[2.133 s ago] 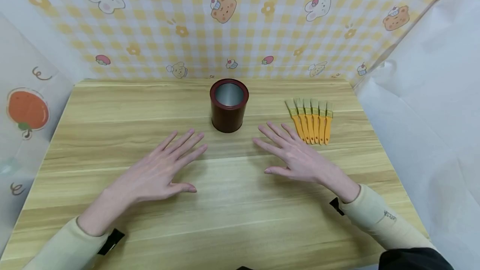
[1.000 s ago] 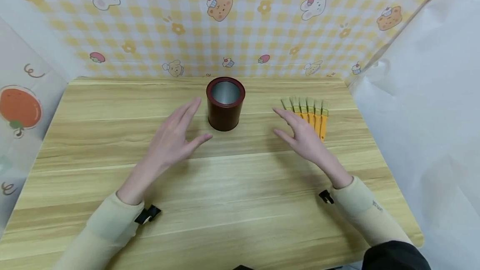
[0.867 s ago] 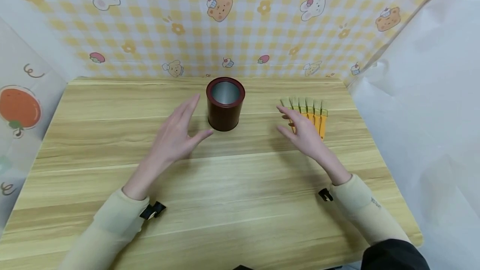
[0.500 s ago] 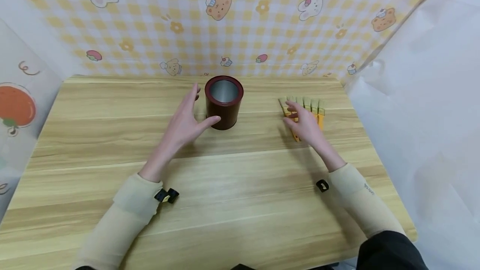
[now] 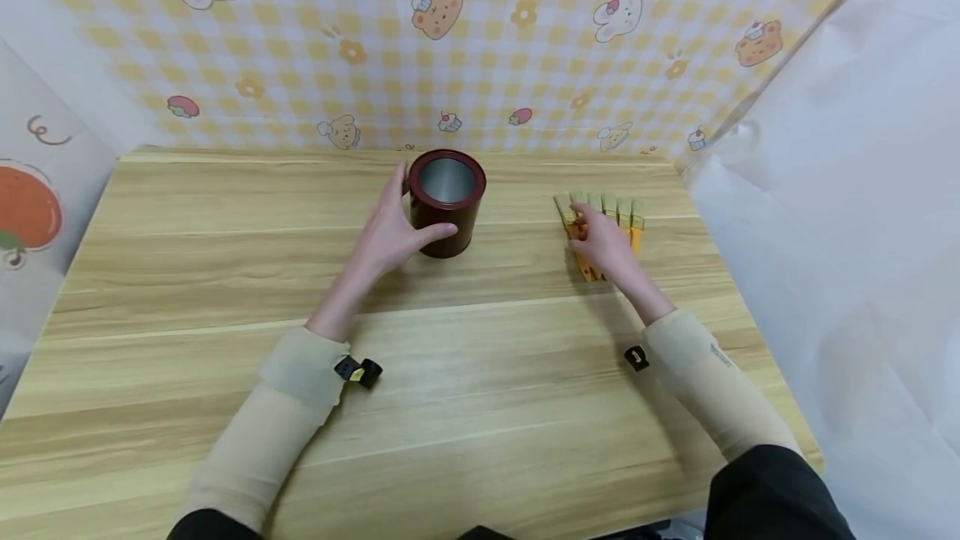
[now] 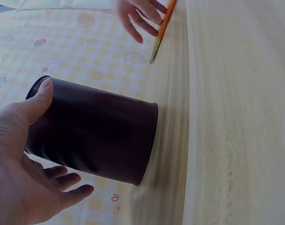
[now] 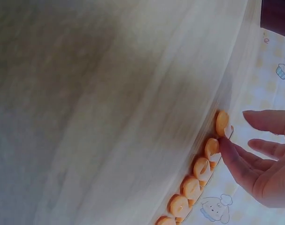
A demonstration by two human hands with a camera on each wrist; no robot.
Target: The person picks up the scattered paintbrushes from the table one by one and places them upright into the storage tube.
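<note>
A dark red-brown can (image 5: 459, 215), its top open and grey inside, stands upright at the back middle of the table. My left hand (image 5: 388, 232) reaches round its left side, thumb in front and fingers behind. In the left wrist view the thumb lies over the can near its rim, and the other fingers extend loosely beside it. Several flat paintbrushes (image 5: 626, 211) with orange handles lie side by side at the right, bristles away from me. Over the leftmost ones is my right hand (image 5: 606, 245), thumb and fingers apart. In the right wrist view a fingertip is at the brush handles (image 7: 202, 168); contact is unclear.
The wooden table (image 5: 480, 407) meets a yellow checked wall covering (image 5: 480, 65) right behind the can. White sheeting (image 5: 847, 232) borders the right side, and a printed panel (image 5: 45, 290) the left.
Both hands have moved from flat and spread above the table: the left forward and right to the can, the right over the paintbrushes. The can and paintbrushes stay in place; the head view shifts slightly.
</note>
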